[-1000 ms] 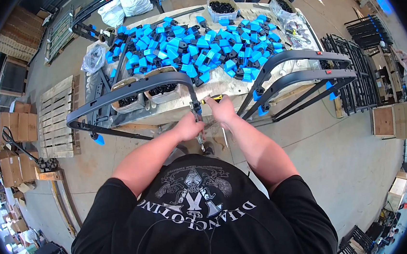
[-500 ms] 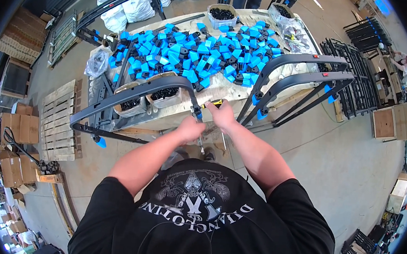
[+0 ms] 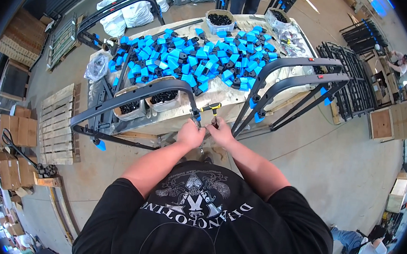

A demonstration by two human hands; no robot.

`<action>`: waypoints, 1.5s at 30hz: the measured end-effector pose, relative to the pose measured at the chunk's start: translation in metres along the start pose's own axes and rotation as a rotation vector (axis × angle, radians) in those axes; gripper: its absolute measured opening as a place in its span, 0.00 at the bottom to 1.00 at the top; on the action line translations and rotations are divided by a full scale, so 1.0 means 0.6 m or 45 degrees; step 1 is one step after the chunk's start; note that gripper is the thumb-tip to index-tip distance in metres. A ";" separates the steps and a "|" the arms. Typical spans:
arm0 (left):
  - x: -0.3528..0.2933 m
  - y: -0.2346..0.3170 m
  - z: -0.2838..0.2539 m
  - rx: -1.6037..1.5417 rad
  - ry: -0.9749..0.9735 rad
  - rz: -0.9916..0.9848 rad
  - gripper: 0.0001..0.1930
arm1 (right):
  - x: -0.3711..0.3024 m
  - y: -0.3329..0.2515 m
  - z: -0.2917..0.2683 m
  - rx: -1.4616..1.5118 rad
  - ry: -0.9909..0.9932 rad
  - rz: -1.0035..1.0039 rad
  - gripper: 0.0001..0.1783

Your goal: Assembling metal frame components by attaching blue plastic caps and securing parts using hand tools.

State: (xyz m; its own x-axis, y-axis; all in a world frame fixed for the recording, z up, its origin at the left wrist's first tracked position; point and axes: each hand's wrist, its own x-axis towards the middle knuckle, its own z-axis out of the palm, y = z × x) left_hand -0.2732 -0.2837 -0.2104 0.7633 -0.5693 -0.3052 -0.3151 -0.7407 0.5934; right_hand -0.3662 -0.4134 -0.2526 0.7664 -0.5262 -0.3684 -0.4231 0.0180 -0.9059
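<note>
A black curved tubular frame (image 3: 139,90) leans against the near side of the table, its end with a blue fitting coming down to my hands. My left hand (image 3: 190,134) is closed round the lower end of this frame, just below the blue fitting. A slim shiny metal piece shows under that hand; I cannot tell what it is. My right hand (image 3: 221,133), close beside it, is closed on a T-shaped hand tool (image 3: 211,108), whose yellow-and-black crosspiece stands above the fingers, near the fitting.
A big pile of blue-and-black plastic parts (image 3: 197,56) covers the table (image 3: 289,83). Tubs of small black parts (image 3: 166,96) stand at its near edge, another tub (image 3: 220,22) at the back. More curved frames (image 3: 294,82) lean at right. A person (image 3: 246,0) stands beyond the table.
My right hand has shifted its grip from the tool's crosspiece to its shaft, so the crosspiece now stands above the fingers. My left hand stays at the frame's end.
</note>
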 end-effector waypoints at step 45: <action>-0.205 -0.612 -0.343 -0.491 -0.086 -0.280 0.19 | 0.071 -0.327 0.425 0.215 -0.439 0.350 0.24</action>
State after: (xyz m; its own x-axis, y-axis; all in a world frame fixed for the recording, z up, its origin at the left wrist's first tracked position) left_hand -0.1354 0.1318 -0.2376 0.7460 -0.4449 -0.4956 0.0932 -0.6670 0.7392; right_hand -0.1271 -0.2225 -0.1437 0.7650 -0.1701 -0.6212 -0.5701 0.2699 -0.7760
